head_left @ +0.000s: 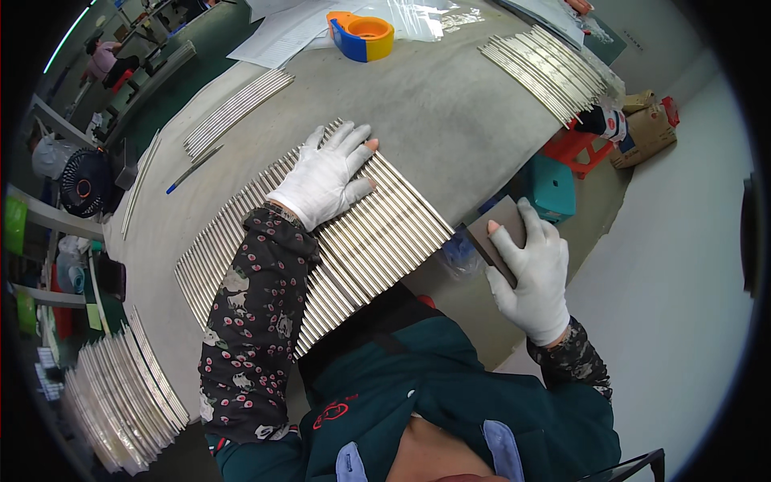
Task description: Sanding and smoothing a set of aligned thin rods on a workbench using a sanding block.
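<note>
My left hand, in a white glove with some bare fingertips, lies flat with spread fingers on a wide row of thin metal rods. The rods sit side by side on the grey table and reach its near edge, close to my body. Part of the row is hidden under my patterned left sleeve. In my right hand, also gloved, is a flat brown-grey block that looks like a sanding sponge. Thumb and fingers grip it just past the right end of the row, apart from the rods.
Smaller rod bundles lie at the far left and far right. A tape dispenser, papers and a blue pen are on the table. A teal stool stands right; wrapped rods lie lower left.
</note>
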The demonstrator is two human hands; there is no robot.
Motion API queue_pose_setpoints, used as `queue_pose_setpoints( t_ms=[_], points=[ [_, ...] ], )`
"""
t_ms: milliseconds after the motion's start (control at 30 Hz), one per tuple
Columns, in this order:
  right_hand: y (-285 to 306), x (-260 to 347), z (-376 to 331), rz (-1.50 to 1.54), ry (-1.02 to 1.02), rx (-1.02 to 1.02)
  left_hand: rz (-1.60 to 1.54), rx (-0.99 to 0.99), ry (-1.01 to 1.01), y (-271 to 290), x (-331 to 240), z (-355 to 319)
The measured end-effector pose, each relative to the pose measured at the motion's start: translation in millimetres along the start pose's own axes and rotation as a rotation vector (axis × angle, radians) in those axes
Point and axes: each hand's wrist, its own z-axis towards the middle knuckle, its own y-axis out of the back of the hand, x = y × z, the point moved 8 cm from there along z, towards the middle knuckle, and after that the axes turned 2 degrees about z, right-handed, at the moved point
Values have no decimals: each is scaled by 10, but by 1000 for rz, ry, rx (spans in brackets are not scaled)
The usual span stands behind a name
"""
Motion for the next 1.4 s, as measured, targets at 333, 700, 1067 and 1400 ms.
queue_pose_setpoints(
  t_ms=[333,700,1067,1400],
  points=[
    [-277,306,540,-9,95,-35,-18,-13,14,11,2,-20],
    [-208,238,372,-2,117,32,-6,3,7,-13,11,15],
    [-30,50,95,-2,24,-13,-18,23,10,-30,-27,39],
    [-142,144,170,-47,88,61,-13,5,1,-34,-19,59]
  ],
)
